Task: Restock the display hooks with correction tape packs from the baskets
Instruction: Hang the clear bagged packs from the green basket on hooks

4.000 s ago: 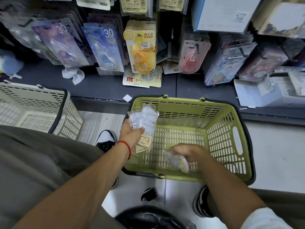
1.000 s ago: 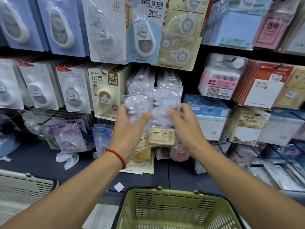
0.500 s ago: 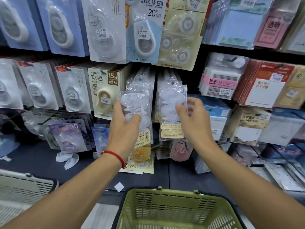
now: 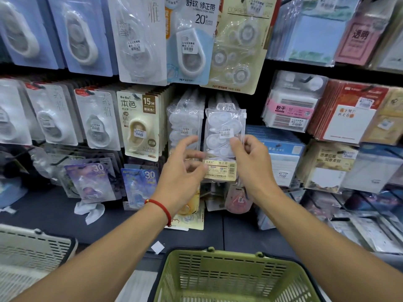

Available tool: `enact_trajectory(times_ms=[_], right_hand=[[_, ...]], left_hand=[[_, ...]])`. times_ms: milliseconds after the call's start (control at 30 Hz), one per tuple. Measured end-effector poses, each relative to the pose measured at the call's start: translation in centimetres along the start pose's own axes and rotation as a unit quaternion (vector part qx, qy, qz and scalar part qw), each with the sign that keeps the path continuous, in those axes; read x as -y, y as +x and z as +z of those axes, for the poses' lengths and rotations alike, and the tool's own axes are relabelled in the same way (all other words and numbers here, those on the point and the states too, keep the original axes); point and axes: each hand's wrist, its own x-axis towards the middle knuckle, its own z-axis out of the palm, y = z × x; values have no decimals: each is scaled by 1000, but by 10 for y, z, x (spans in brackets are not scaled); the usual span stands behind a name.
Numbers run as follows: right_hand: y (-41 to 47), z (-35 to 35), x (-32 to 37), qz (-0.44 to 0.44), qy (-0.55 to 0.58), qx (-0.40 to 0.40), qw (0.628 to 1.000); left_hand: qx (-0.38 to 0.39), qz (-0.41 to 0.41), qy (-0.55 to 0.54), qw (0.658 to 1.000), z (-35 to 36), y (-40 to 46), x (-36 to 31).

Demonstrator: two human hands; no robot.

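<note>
Two rows of clear correction tape packs hang side by side on hooks at the middle of the display. My right hand (image 4: 250, 164) pinches the right edge of the front pack (image 4: 222, 131) of the right row, which has a yellow label at its bottom. The left row's front pack (image 4: 184, 127) hangs free. My left hand (image 4: 183, 171) hovers just below it with fingers loosely spread and holds nothing; its thumb is close to the yellow label. The green basket (image 4: 229, 258) stands below, and no packs show in the part of it that I see.
A white basket (image 4: 32, 247) stands at the lower left. Carded correction tapes (image 4: 139, 123) hang to the left and above, sticky-note packs (image 4: 290, 110) to the right. Loose packs and paper scraps lie on the dark shelf (image 4: 43, 214) under the hooks.
My left hand has let go of its pack, which now hangs in the left row, and has dropped a little. My right hand has raised its pack onto the right row.
</note>
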Motion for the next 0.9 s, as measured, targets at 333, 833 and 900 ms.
enact_trajectory(times_ms=[333, 833, 900], right_hand=[[-1, -3, 3, 30, 37, -31, 998], [6, -11, -29, -229, -569, 93, 784], [6, -12, -27, -235, -563, 86, 787]], left_hand=[[5, 23, 3, 1000, 5, 0, 4], [106, 4, 142, 984, 19, 29, 40], [86, 5, 138, 987, 24, 32, 40]])
